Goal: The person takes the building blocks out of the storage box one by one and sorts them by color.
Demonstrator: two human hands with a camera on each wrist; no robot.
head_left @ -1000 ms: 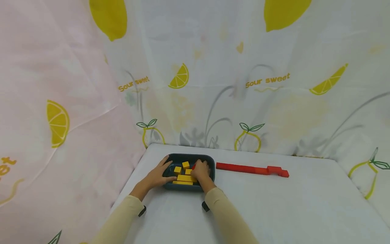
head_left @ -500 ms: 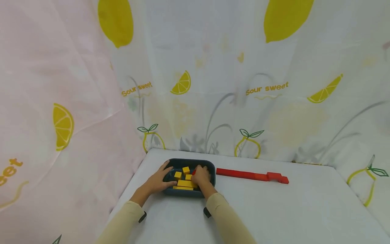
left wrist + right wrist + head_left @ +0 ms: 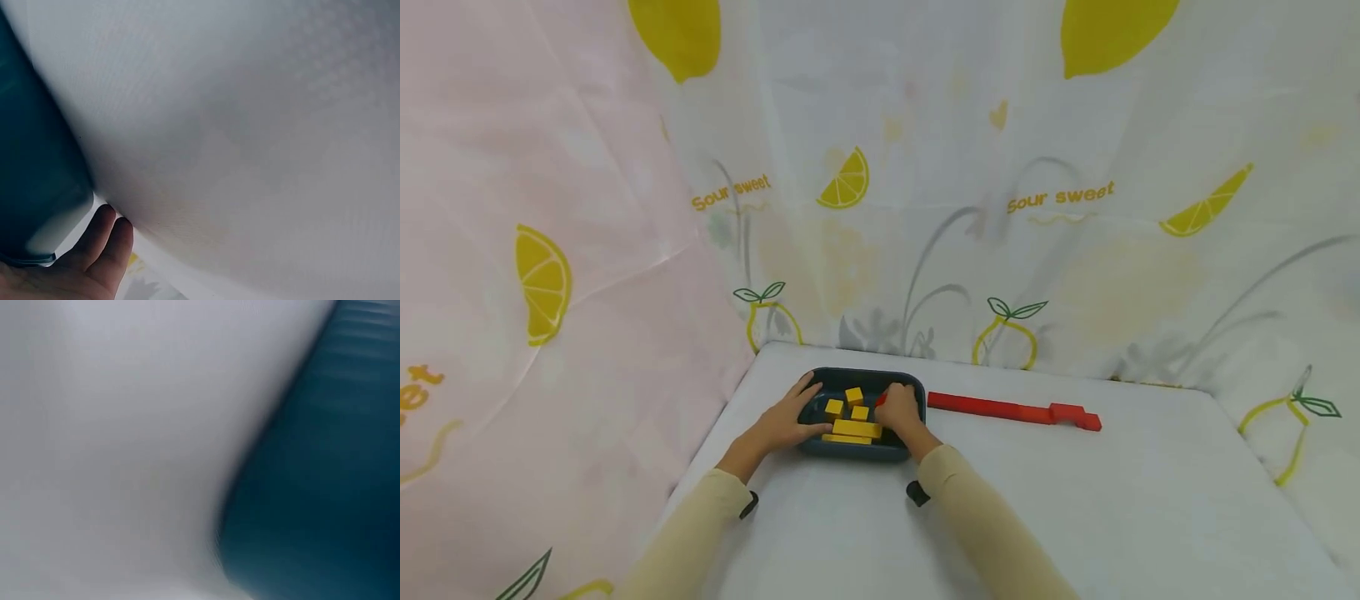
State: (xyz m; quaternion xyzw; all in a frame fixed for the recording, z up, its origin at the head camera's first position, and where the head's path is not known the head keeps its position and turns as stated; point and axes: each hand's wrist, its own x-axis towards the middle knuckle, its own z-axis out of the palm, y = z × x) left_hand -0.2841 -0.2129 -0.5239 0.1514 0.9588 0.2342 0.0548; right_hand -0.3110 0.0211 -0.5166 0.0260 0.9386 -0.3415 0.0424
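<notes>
A dark blue rectangular tray [image 3: 861, 452] stands on the white table, holding several yellow blocks [image 3: 857, 428], some long, some cubes. My left hand [image 3: 782, 423] rests on the tray's left end, its thumb reaching over the rim. In the left wrist view, two of its fingers [image 3: 115, 250] lie straight beside the blue wall. My right hand [image 3: 898, 408] is inside the tray's right half, fingers curled. It holds a small red block [image 3: 881, 400], mostly hidden by the fingers. Only the tray's outer wall [image 3: 312, 487] and white cloth appear in the right wrist view.
A row of red blocks [image 3: 988, 407] runs rightward from beside the tray, with a stepped end [image 3: 1067, 412]. Behind the table [image 3: 1112, 500] hangs a lemon-print curtain [image 3: 880, 258], and another cloth wall [image 3: 610, 350] closes the left side.
The head view tilts down, then back up. My right wrist swings slightly outward while the hand stays in the tray with the red block. My left hand stays on the tray's left end.
</notes>
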